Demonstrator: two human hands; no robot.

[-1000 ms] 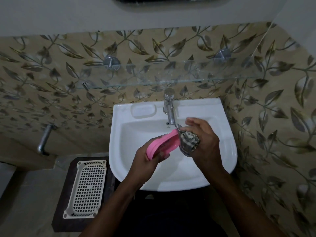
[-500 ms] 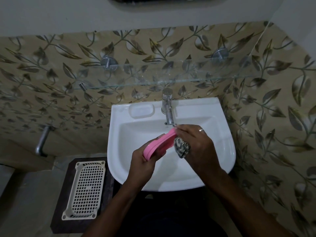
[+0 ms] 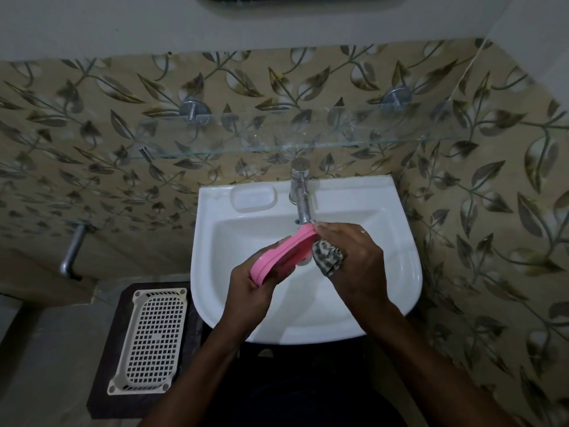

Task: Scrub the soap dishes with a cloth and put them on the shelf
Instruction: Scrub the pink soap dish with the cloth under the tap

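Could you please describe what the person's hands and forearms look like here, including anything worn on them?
Both forearms are bare as far as the view shows, with no sleeves, gloves or wristwatch. The right hand wears a thin, pale metallic ring on one finger. The left hand shows no ring or other jewellery from this angle.

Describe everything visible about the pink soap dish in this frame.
The pink soap dish is an elongated oval that looks like smooth plastic, with a groove running along its edge as if made of two stacked parts. It is held tilted over the sink, its far end raised just below the tap. The left hand clasps its lower end; the right hand, bunching a patterned cloth, pinches its upper end, the cloth against its side. Its inside is not visible.
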